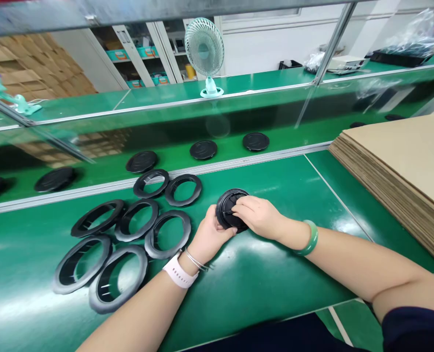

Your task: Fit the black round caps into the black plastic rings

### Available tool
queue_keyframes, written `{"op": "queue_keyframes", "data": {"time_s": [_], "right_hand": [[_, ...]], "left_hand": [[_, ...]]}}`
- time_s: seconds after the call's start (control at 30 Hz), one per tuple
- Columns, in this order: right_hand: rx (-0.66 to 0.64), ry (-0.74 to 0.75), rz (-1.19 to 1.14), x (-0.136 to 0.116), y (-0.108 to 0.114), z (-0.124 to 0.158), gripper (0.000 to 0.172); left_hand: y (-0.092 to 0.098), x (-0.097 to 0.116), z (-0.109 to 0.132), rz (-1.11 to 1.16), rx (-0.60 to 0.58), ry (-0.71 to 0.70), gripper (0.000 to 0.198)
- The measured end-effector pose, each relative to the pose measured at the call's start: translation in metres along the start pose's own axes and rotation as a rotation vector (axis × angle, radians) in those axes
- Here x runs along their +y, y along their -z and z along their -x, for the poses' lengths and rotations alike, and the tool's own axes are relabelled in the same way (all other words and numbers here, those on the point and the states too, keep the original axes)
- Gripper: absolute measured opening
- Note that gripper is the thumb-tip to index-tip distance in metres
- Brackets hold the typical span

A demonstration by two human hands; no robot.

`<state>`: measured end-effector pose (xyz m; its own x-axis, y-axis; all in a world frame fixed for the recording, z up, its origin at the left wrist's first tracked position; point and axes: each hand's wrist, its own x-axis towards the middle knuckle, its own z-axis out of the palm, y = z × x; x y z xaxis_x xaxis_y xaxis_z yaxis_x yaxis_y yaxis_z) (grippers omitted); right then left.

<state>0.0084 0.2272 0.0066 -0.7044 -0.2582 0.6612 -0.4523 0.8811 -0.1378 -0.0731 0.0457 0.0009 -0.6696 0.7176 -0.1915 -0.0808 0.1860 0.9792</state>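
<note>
My left hand (pixel 211 234) is closed around the lower left rim of a round black plastic part (pixel 225 208), tilted up above the green bench. From the right, my right hand (pixel 255 215) reaches over the same part, its fingers bent and pressed onto its inner face. What those fingertips grip there is hidden. Several black rings lie on the bench left of my hands; the nearest is a black ring (pixel 184 238) beside my left wrist.
Behind a metal rail, round black discs (pixel 203 150) lie on a green belt (pixel 173 164). A stack of cardboard sheets (pixel 403 146) stands at the right. A turquoise fan (pixel 205 49) sits on the shelf beyond the clear panel.
</note>
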Motion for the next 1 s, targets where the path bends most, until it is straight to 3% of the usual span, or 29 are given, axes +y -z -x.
{"op": "queue_keyframes", "data": {"time_s": [0.2,0.33,0.47,0.67,1.0], "right_hand": [[0.055,0.139,0.024,0.005,0.001,0.004,0.020],[0.082,0.189,0.019,0.008,0.003,0.003,0.017],[0.095,0.137,-0.002,0.008,0.002,0.001,0.017],[0.007,0.013,-0.090,0.010,0.000,0.000,0.016],[-0.043,-0.029,-0.173,0.007,0.009,-0.002,0.016]], "left_hand": [[0.000,-0.005,-0.001,-0.076,0.031,-0.077,0.055],[0.001,-0.007,-0.003,0.020,0.010,-0.018,0.057],[0.002,-0.007,-0.004,0.032,-0.016,-0.008,0.056],[0.002,-0.004,-0.002,-0.059,-0.001,-0.052,0.052],[0.000,-0.002,0.000,-0.183,0.042,-0.080,0.053]]}}
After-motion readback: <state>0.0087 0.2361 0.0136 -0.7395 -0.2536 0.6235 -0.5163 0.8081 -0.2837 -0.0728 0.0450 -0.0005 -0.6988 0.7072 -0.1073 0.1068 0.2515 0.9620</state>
